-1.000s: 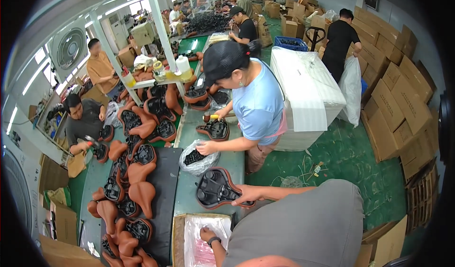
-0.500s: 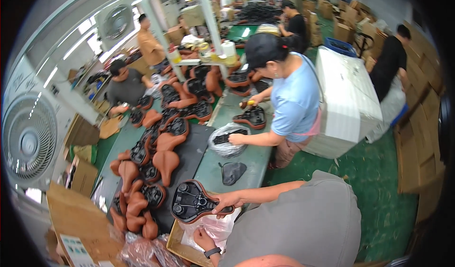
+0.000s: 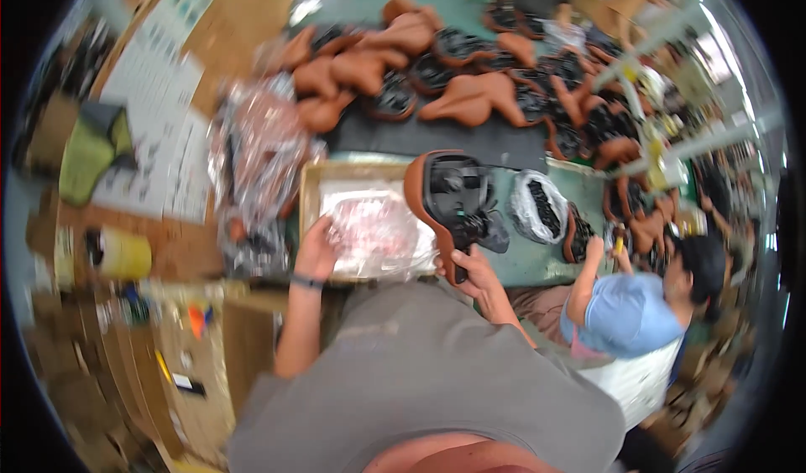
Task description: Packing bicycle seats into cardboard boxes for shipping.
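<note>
In my right hand (image 3: 477,273) is a brown bicycle saddle (image 3: 418,192), gripped by its narrow nose. Its black underside, partly blurred, faces right. My left hand (image 3: 316,253), with a dark band at the wrist, is closed on the left edge of a clear plastic bag (image 3: 374,229). That bag lies in a shallow cardboard box (image 3: 311,189) at the table edge in front of me. The saddle's wide end is above the box's right side. Behind the saddle, a dark cloth-like piece (image 3: 495,231) rests on the table.
Brown saddles (image 3: 470,102) are heaped along the table's far side. Plastic-wrapped saddles (image 3: 260,154) stand left of the box. To the right, a bag of black parts (image 3: 537,207) sits near a co-worker in blue (image 3: 630,309). Cardboard boxes (image 3: 197,364) are at lower left.
My view has swung left and down toward the box. The saddle has turned from lying underside up to standing more on edge, still in my right hand. My left hand is at the bag's left edge.
</note>
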Demonstrator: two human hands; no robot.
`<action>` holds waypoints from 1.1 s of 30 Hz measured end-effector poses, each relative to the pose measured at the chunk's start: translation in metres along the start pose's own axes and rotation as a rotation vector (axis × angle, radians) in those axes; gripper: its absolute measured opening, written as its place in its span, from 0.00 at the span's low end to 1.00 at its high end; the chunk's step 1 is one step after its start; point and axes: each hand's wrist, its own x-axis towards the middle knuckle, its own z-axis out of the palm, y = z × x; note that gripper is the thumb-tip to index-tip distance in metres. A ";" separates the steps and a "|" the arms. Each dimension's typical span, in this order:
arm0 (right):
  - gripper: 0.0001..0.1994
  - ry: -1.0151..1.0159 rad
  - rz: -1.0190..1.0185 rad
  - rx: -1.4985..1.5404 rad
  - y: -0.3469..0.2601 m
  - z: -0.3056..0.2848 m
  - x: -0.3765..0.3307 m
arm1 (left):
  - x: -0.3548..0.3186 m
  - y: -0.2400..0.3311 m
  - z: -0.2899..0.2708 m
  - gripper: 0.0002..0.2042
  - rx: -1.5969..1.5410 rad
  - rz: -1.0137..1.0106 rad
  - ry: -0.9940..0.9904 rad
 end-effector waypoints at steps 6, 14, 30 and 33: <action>0.54 0.301 -0.446 -1.472 -0.011 0.040 0.013 | 0.004 0.000 0.116 0.10 0.786 0.769 -0.240; 0.36 0.316 -0.362 -0.686 -0.045 0.033 0.127 | 0.016 -0.004 0.113 0.14 0.750 0.231 -0.376; 0.49 0.294 -0.241 -1.652 -0.149 0.053 0.565 | 0.097 0.211 -0.076 0.35 0.454 0.761 0.806; 0.47 0.328 -0.157 -1.628 -0.145 0.041 0.578 | 0.099 0.185 -0.059 0.33 0.514 0.840 0.892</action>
